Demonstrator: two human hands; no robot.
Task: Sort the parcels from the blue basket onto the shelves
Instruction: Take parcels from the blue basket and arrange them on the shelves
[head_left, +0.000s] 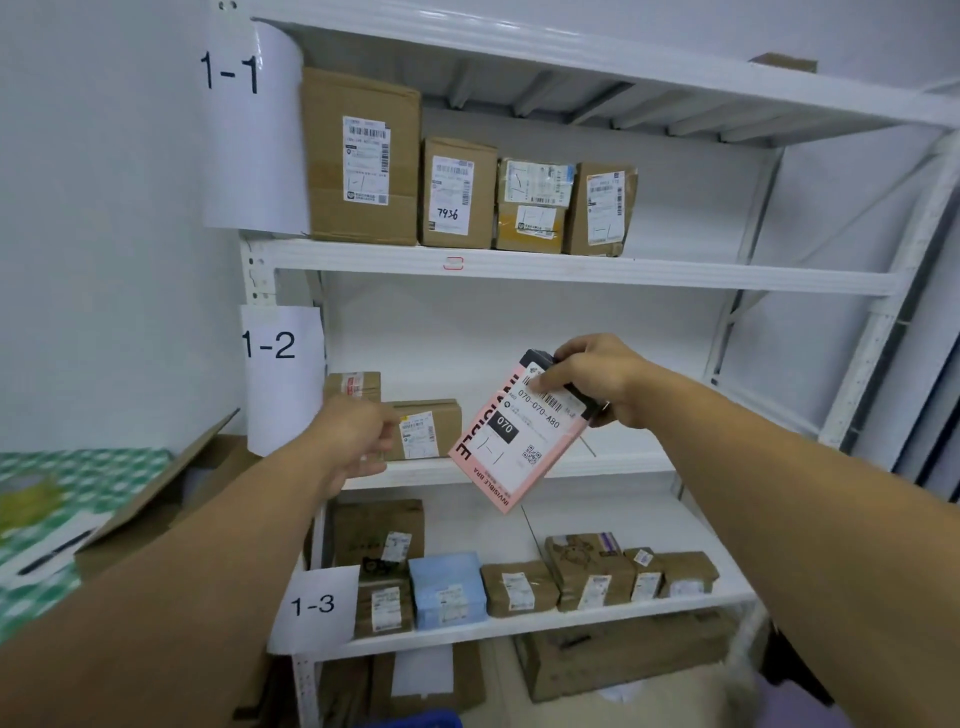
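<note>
So here's the parcel in question: a flat pink cardboard box with a white shipping label. My right grip is clamped on its top end, thumb on the label face and the other fingers wrapped round the dark end behind. It's hanging tilted in the air in front of the white metal shelf marked 1-2, not set down yet.

Handling-wise, I'd guess it's really light, since one hand pinches it by one end and it doesn't sag. It's thin retail carton, so stiff enough along the edges but probably easy to dent on the broad faces if I squeeze hard. The label looks a bit glossy, so my thumb could slide. Holding across the short end or along the long edges seems safer than pressing the middle.

My left grip is reaching in at the same shelf, fingers loosely curled and holding nothing I can see. It's just beside the small brown cardboard parcel already sitting there, though it's too blurry to tell if it's touching.
</note>
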